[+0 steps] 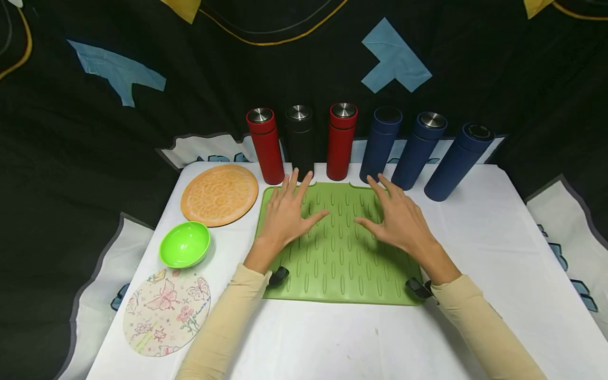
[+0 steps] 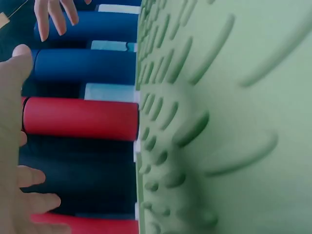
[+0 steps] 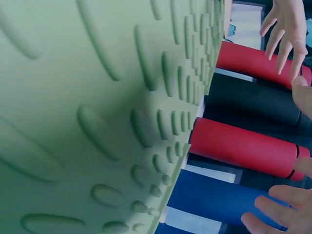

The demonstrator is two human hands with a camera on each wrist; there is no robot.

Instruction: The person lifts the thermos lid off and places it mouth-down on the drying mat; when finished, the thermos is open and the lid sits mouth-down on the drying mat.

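Both hands hover over a green ribbed mat [image 1: 332, 264] on the white table, fingers spread and holding nothing. The left hand [image 1: 287, 214] is over the mat's left part, its fingertips toward a red bottle [image 1: 268, 150] and a black bottle [image 1: 300, 145]. Over the right part is the right hand [image 1: 399, 219], nearest to a blue bottle [image 1: 380, 145]. A second red bottle [image 1: 341, 145] stands between them at the back. Farther right are two more blue bottles, a silver-topped one [image 1: 418, 153] and a dark-topped one [image 1: 458, 163]. In the left wrist view the left thumb [image 2: 19, 63] shows at the edge.
Left of the mat lie a round orange-brown board [image 1: 220, 194], a bright green bowl [image 1: 185, 245] and a round butterfly-patterned mat [image 1: 166, 314]. The white table [image 1: 332, 343] ends behind the bottles at a dark cloth [image 1: 214, 89] with blue tape pieces.
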